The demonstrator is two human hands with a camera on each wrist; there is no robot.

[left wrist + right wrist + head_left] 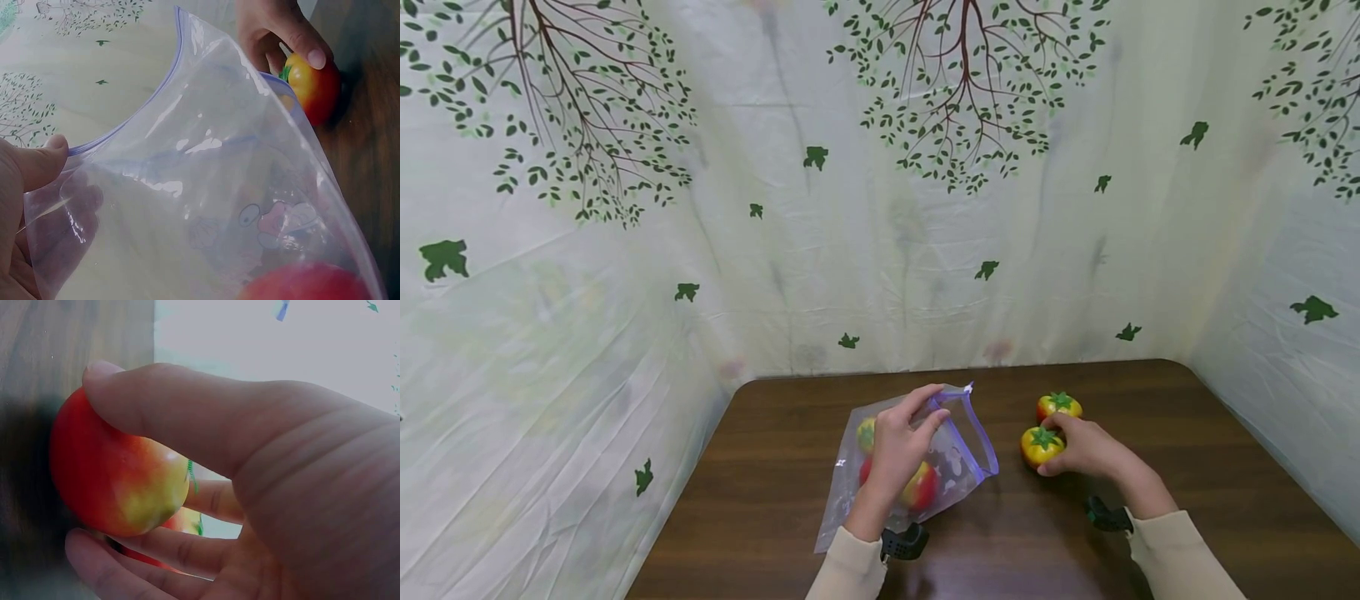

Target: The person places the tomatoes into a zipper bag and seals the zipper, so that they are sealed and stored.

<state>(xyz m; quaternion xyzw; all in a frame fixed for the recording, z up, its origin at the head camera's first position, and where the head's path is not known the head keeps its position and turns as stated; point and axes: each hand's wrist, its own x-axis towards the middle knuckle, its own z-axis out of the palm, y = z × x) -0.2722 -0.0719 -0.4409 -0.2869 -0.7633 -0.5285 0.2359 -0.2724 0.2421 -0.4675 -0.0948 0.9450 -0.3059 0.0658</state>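
Observation:
My left hand (898, 442) pinches the top edge of a clear zip bag (842, 504) with a purple-blue closure. The bag's mouth gapes toward the right. Inside it are several red and yellow fruits (920, 487), partly covered by the hand. Over to the right, my right hand (1093, 450) grips a yellow-and-red toy tomato (1040, 448) with a green leafy top, thumb on one side and fingers on the other. Just behind that one lies a second toy tomato (1058, 406). The right wrist view shows the gripped toy tomato (115, 465) close to the tabletop.
The brown wooden table (760, 467) has a rounded far right corner. White curtains (887, 308) printed with branches and leaves hang behind it and along both sides. Each wrist wears a dark band-mounted device (904, 542).

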